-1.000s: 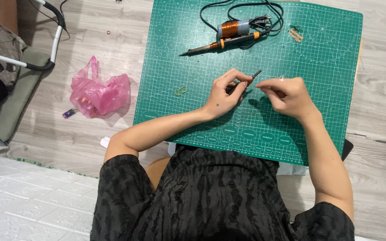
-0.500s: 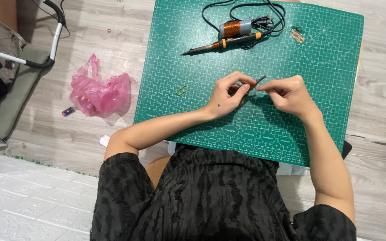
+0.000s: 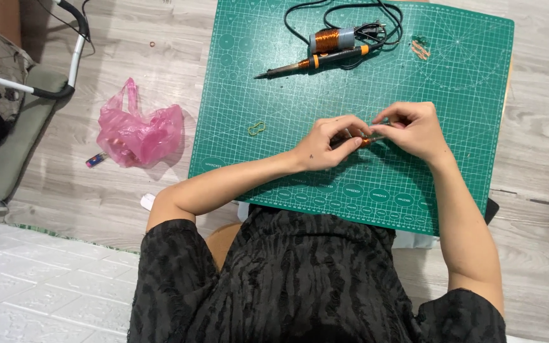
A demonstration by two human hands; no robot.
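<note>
Centrally, right of middle in the frame: one small slim piece [image 3: 368, 138], metallic with an orange part, pinched between both hands above the green cutting mat [image 3: 452, 184]. Left hand [image 3: 328, 143]: fingers narrow, closed on its left end. Right hand [image 3: 414, 130]: fingertips closed on its right end. Handling, judged: very light, thin, likely bendable and easy to drop; best taken at the ends with fingertips. Upper middle: soldering iron [image 3: 316, 62], copper-wire spool [image 3: 332, 39]. Left: pink plastic bag [image 3: 138, 130] on the floor. Against a second earlier: the piece lies flatter, hands closer together.
</note>
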